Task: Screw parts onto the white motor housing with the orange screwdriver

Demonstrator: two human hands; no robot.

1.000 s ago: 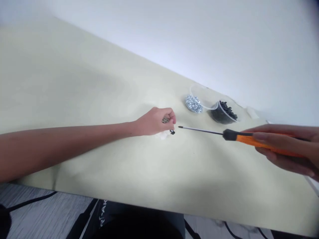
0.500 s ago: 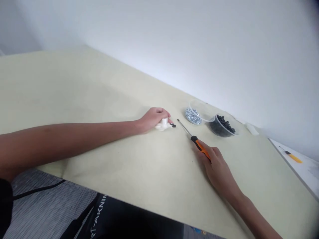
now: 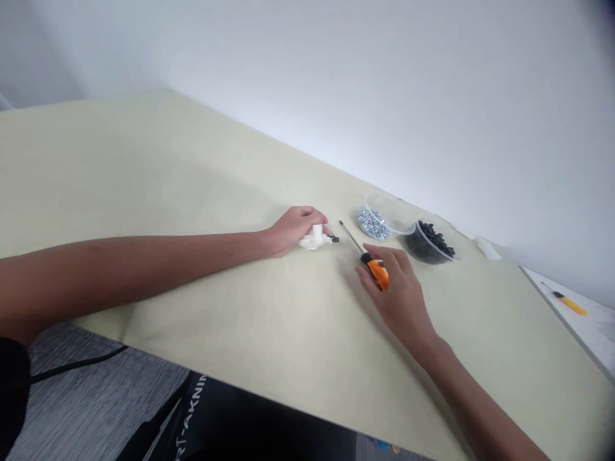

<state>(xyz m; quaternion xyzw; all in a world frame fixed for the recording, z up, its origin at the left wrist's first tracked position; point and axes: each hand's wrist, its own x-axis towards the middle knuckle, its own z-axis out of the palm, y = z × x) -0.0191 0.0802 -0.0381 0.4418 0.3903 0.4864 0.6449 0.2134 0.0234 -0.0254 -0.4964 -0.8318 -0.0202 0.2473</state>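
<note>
My left hand point(image 3: 298, 227) is closed on a small white plastic part point(image 3: 314, 238) resting on the pale table. A small black piece point(image 3: 335, 239) sits at the part's right end. My right hand point(image 3: 396, 282) holds an orange and black screwdriver point(image 3: 375, 269) by its handle, the thumb and index finger partly raised along it. The screwdriver's metal tip points up and left, a short way right of the black piece and not touching it.
Behind the screwdriver, a clear tub holds silvery screws point(image 3: 373, 224), and another holds black pieces point(image 3: 430, 243). A white object point(image 3: 487, 248) lies near the wall. A yellow-handled screwdriver point(image 3: 569, 303) rests on a white surface at the far right.
My right hand has moved up and slightly left with the screwdriver, and its fingers have shifted on the handle. My left hand stays at the white part.
</note>
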